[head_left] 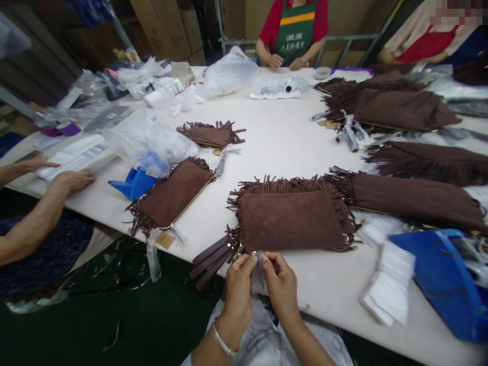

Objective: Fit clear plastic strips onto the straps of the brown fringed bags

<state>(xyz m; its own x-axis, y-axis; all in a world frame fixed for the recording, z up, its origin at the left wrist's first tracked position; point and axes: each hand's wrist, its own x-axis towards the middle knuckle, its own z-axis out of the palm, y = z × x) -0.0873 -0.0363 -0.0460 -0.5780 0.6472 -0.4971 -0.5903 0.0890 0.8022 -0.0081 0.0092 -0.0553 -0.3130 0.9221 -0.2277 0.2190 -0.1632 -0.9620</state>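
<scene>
Left fingers [249, 261] and right fingers [267, 262] pinched nearly closed, apparently on a thin clear plastic wrap [259, 272]; brown fringed pouch [287, 221] flat on desk [282, 127] just beyond them. Wrap could tear if tugged unevenly; straps [210, 262] left of fingers, overhanging the edge, might snag and drag the pouch.

The long white table [282, 127] is brightly lit, the dark green floor [152, 317] dim; the puffy translucent plastic bag [231, 71] catches pale highlights, and the view's edges blur (and stretch)
</scene>
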